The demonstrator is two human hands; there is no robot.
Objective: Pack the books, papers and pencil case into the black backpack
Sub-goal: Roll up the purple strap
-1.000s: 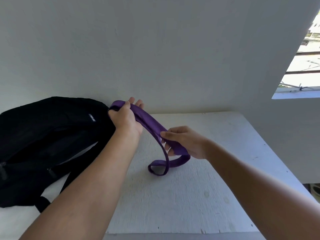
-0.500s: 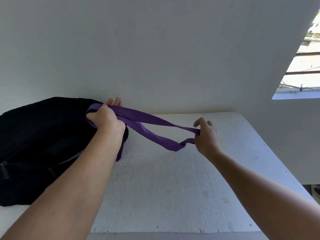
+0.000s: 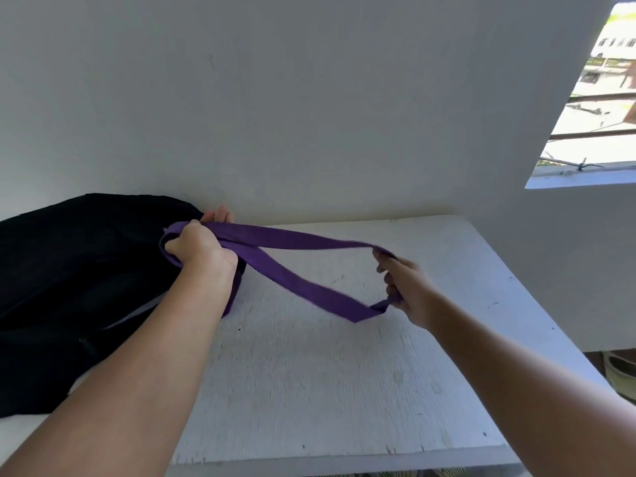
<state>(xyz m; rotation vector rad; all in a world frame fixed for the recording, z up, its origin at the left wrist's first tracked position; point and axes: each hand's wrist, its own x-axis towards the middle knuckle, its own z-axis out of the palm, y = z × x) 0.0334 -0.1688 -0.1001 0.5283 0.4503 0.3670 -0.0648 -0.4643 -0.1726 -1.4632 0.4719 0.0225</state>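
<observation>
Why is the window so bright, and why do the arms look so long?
Head view: daylight outside washes out the window, while the wall inside stays dim grey. The wide lens stretches the forearms near the bottom edge. The purple strap near the right hand is slightly blurred; the left hand looks sharper.

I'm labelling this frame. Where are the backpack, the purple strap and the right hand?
backpack (image 3: 69, 270): head view, black front fabric.
purple strap (image 3: 292, 239): head view, upper span between the hands.
right hand (image 3: 407, 290): head view, back of hand.
</observation>
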